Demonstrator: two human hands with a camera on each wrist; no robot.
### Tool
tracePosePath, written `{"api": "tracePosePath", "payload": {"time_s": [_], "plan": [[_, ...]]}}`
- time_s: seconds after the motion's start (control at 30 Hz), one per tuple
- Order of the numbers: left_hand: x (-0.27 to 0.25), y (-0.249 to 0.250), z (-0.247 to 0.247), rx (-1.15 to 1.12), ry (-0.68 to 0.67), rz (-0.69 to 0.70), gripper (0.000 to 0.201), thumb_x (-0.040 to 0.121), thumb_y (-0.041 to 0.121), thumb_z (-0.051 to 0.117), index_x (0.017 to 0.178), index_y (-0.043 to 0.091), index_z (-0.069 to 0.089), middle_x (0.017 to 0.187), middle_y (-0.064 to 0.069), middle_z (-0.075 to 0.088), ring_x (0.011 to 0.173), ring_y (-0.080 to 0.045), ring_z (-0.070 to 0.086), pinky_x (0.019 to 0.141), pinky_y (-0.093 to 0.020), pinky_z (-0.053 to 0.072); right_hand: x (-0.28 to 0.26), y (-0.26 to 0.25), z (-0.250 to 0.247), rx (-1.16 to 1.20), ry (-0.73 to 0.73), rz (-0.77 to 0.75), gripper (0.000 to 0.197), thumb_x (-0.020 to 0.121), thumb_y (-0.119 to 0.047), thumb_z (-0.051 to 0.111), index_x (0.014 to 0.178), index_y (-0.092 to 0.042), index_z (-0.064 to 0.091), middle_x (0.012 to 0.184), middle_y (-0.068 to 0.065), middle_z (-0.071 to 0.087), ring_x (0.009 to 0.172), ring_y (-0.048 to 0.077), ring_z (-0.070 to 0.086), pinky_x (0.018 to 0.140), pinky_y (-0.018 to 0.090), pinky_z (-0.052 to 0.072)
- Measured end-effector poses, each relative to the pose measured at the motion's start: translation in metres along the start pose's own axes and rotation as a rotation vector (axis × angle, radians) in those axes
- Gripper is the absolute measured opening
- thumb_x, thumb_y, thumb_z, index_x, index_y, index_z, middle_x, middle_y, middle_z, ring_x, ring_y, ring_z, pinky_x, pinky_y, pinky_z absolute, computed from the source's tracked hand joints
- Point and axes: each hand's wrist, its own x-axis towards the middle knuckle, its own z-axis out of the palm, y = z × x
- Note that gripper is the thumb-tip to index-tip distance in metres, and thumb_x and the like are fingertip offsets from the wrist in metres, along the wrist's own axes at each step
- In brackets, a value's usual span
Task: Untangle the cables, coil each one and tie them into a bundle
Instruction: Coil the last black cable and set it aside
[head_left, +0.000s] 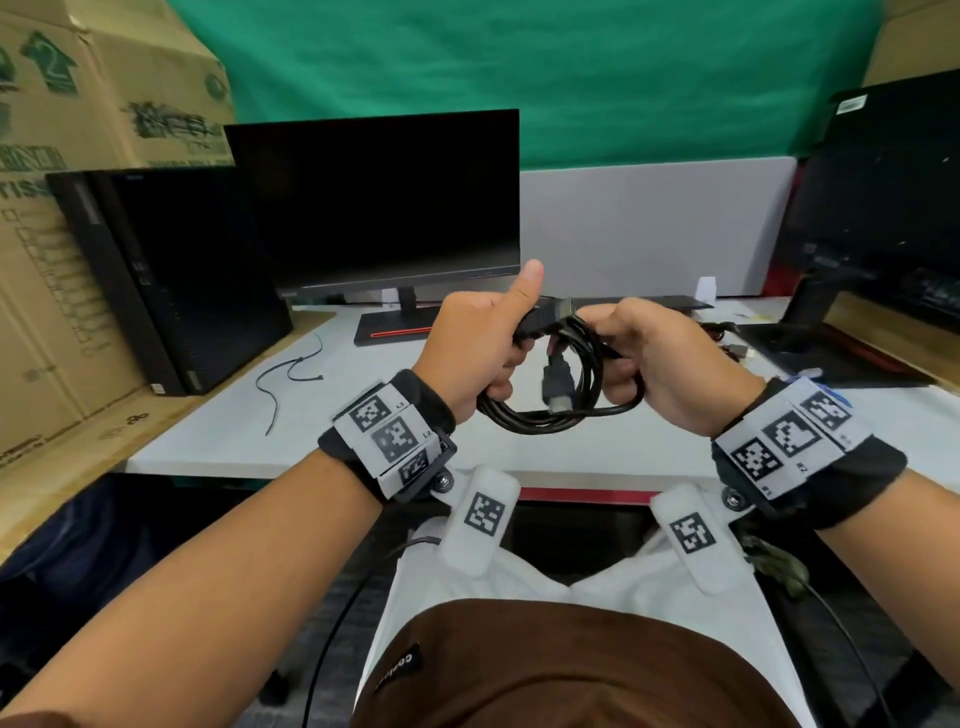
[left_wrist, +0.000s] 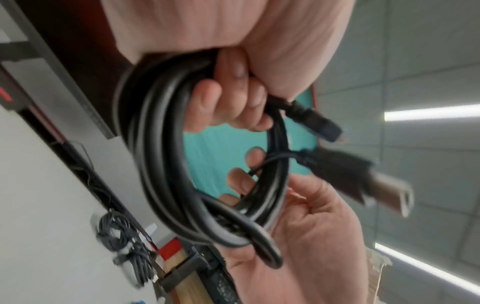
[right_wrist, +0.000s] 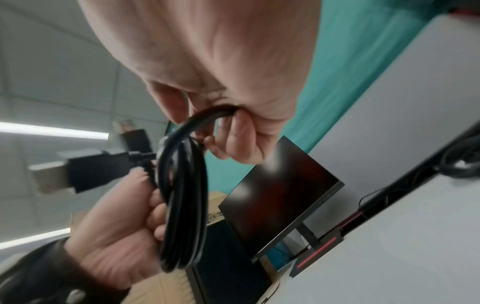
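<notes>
- Coiled black cable (head_left: 550, 410) is gripped by left hand (head_left: 475, 340) and right hand (head_left: 657, 358), in front of monitor (head_left: 374, 202).
- Coiling judged complete; tying is required next.

Head view: high, facing forward and down over both forearms to desk (head_left: 234, 431) and monitor (head_left: 379, 202). Left wrist view: very close, under left hand (left_wrist: 233, 37), facing up toward ceiling. Right wrist view: very close, under right hand (right_wrist: 221, 61), tilted. All three share coiled black cable (head_left: 566, 395) between hands.
</notes>
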Motion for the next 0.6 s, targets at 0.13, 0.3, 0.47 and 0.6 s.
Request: {"api": "tracePosePath", "payload": {"time_s": [0.13,0.3,0.47,0.6], "plan": [[-0.001,0.000,0.005,-0.011,0.052,-0.039,0.052,0.097,0.052,0.055,0.071,0.007,0.059,0.045,0.003,0.043,0.038,-0.015,0.031,0.038,-0.020,0.025,0.000,0.004,0.012,-0.267,0.097,-0.071,0.032,0.064,-0.017,0.057,0.094,-0.006,0.054,0.075,0.001,0.043,0.064,0.014,0.038,0.056,0.028,0.034],[-0.005,-0.005,0.012,-0.018,0.021,-0.155,0.037,0.102,0.039,0.052,0.097,0.004,0.061,0.069,-0.013,0.054,0.047,-0.016,0.044,0.046,-0.023,0.036,-0.004,0.027,0.024,-0.509,0.287,-0.355,0.050,0.080,-0.025,0.075,0.115,-0.021,0.039,0.071,-0.005,0.049,0.054,0.005,0.041,0.054,0.018,0.038],[-0.004,0.004,0.007,-0.122,-0.014,-0.269,0.018,0.104,0.026,0.050,0.092,0.012,0.050,0.049,-0.001,0.045,0.030,-0.010,0.037,0.044,-0.019,0.024,-0.003,0.028,0.020,-0.645,0.289,-0.453,0.055,0.083,-0.041,0.063,0.133,-0.037,0.042,0.100,-0.007,0.065,0.071,0.014,0.062,0.070,0.032,0.052],[-0.004,0.007,0.005,-0.194,-0.062,-0.323,0.028,0.104,0.020,0.049,0.124,0.000,0.053,0.064,-0.004,0.042,0.038,-0.009,0.030,0.040,-0.015,0.022,-0.002,0.029,0.018,-0.791,0.315,-0.485,0.039,0.083,-0.044,0.049,0.122,-0.043,0.054,0.105,-0.007,0.064,0.091,0.017,0.060,0.083,0.037,0.051]]}}
